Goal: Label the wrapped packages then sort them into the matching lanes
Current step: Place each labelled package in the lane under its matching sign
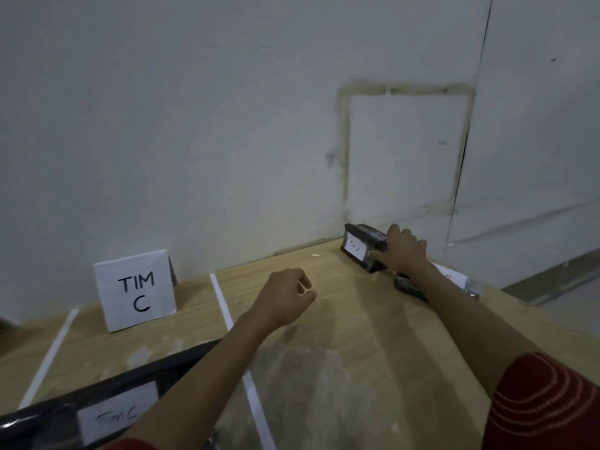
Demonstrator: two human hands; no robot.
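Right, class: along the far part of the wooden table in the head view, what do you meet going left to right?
White folded card sign reading TIM C → white tape lane strip → left hand → small black wrapped package with a white label → right hand, gripping that package.

Pale wall [227,125] with patched rectangle [406,151] behind wooden tabletop [357,336]

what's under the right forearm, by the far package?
A second black wrapped package and a white sheet. The forearm covers part of both; the sheet's writing is unreadable.
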